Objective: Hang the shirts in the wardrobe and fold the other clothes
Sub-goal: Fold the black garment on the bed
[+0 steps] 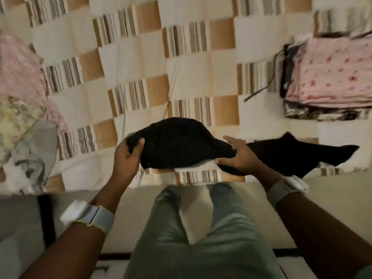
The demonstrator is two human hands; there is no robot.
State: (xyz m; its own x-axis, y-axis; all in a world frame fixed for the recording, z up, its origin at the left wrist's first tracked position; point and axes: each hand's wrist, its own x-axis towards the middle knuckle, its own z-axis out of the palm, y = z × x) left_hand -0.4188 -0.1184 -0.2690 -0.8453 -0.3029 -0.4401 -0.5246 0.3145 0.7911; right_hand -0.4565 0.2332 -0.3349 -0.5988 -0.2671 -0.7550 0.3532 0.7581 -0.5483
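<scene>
Left hand (128,156) and right hand (239,158) fingers each grasp the black garment (181,143) above the bed (201,77) near edge

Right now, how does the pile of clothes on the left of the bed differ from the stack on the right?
The left pile is loose and crumpled; the right stack is folded flat in layers. The left pile shows pink, floral and grey pieces side by side; the right stack shows one pink patterned piece on top, darker ones beneath. Both lie on the checked bedspread, untouched by the hands.
</scene>
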